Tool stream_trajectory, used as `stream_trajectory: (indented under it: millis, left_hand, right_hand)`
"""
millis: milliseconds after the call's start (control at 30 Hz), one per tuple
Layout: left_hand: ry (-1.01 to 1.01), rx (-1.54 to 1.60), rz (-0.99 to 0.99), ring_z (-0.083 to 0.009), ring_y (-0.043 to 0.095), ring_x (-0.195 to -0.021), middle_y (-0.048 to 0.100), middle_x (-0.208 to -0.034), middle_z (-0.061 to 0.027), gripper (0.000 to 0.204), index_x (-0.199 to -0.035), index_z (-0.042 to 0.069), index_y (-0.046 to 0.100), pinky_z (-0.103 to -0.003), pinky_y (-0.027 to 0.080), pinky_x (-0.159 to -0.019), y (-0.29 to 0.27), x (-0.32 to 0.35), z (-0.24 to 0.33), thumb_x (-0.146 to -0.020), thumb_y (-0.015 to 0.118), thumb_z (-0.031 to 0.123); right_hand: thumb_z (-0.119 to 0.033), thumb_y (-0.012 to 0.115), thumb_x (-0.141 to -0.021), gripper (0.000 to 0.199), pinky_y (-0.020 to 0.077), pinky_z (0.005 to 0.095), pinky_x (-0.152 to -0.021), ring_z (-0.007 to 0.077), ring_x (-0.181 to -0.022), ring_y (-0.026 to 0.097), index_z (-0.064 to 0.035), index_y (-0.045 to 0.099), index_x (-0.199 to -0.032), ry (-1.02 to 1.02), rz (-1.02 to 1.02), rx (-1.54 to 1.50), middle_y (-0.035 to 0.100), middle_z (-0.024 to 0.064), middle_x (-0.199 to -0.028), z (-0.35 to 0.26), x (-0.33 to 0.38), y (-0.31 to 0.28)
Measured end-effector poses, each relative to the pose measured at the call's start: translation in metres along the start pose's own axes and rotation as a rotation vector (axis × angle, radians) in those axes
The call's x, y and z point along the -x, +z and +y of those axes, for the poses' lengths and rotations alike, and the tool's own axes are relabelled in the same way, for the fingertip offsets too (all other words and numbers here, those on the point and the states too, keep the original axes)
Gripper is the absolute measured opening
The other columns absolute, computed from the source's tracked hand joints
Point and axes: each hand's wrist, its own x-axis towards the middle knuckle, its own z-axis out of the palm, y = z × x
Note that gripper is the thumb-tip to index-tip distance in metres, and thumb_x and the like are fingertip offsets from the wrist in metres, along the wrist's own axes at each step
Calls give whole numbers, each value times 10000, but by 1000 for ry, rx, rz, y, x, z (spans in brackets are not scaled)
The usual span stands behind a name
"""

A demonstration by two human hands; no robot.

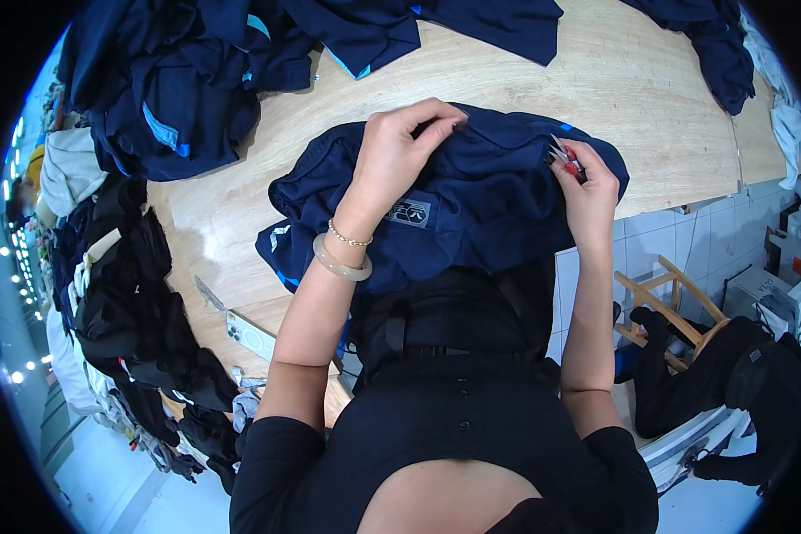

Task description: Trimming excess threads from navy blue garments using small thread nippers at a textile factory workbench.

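Garment (pixel 472 205), dark navy, lies bunched at the near edge of the wooden surface (pixel 632 98), right in front of the person, its lower part hanging over the edge. How it is folded is hard to make out; seams vanish in the dark cloth.

Left hand (pixel 400 147): grip closed, fingertips pinching a fold at the garment's upper edge. Wrist carries 1 pale bangle (pixel 340 264) and 1 thin gold chain.

Right hand (pixel 587 182): grip closed around small snips (pixel 565 156) with red at the handle, metal tips touching the garment's right upper edge. The hand covers most of the tool; blade state cannot be told.

Label (pixel 409 212): 1 small grey rectangular patch on the garment, just below the left hand, slightly tilted.

Other items: navy pile (pixel 165 84) with light-blue trim at the far left of the surface, more navy cloth along the far edge, partly cut off by the frame. Phone (pixel 251 334), pale case, on the near left edge, partly hidden by the left forearm. Dark clothes (pixel 125 303) heaped beside the surface at left. Wooden frame (pixel 676 307) on the tiled floor at right, draped with black fabric; its form is unclear.
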Motion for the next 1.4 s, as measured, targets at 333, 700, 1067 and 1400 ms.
stream_trajectory:
  millis: [333,700,1067,1400]
  left_hand:
    - [-89,82,268,-92,600,-725,652,-809,-71,148,-973,-43,571,-202,482,-549,3,-2,13,-987,505,90]
    - [-31,356,166,-150,592,-962,552,-1090,-94,153,-1039,-49,538,-339,581,-856,8,-6,1,-1000,463,79]
    - [196,-78,97,-240,594,-923,504,-1126,-133,123,-1000,-27,484,-286,498,-781,7,1,-3,-901,556,-16]
    - [276,-158,230,-246,663,-879,531,-1126,-99,295,-1088,7,577,-294,563,-737,16,-5,-8,-816,692,12]
  right_hand:
    - [18,677,-794,207,491,262,-749,168,-788,632,21,658,-1000,55,0,11,669,116,-900,-1,1,1]
    - [-119,710,-808,384,484,259,-701,143,-792,604,-18,610,-1165,-117,-71,-67,639,57,-913,-58,-20,-4]
    - [-198,656,-813,211,491,350,-629,295,-653,651,-14,705,-906,27,-155,98,650,183,-705,-51,-60,36]
    - [-243,556,-958,266,349,186,-555,42,-615,444,12,579,-1030,144,-212,-463,535,-16,-711,-62,-42,12]
